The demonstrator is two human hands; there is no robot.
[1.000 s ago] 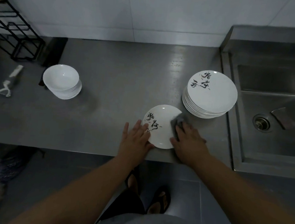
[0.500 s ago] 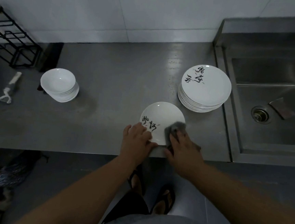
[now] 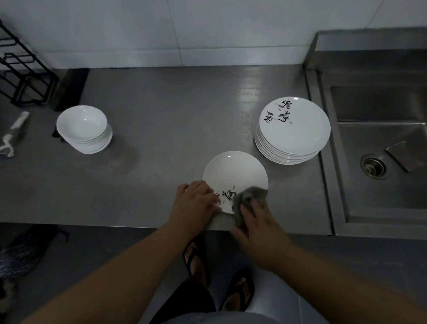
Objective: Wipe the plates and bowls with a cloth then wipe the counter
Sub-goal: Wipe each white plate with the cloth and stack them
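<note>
A single white plate (image 3: pixel 234 175) with black brush lettering lies on the steel counter (image 3: pixel 158 131) at its front edge. My left hand (image 3: pixel 194 203) grips the plate's near left rim. My right hand (image 3: pixel 261 225) holds a grey cloth (image 3: pixel 247 195) bunched under its fingers and presses it on the plate's near right part. A stack of several matching plates (image 3: pixel 294 130) stands to the right, by the sink. A stack of white bowls (image 3: pixel 83 128) sits at the left.
A steel sink (image 3: pixel 393 162) with a drain and a small scraper lies to the right. A black wire rack (image 3: pixel 16 69) stands at the back left, with a white peeler (image 3: pixel 11 133) in front of it. My sandalled feet show below the counter edge.
The plate has turned, its lettering moving from the left side round to the near edge. The cloth has slid from the plate's right rim toward its near part. The camera view shifted slightly.
</note>
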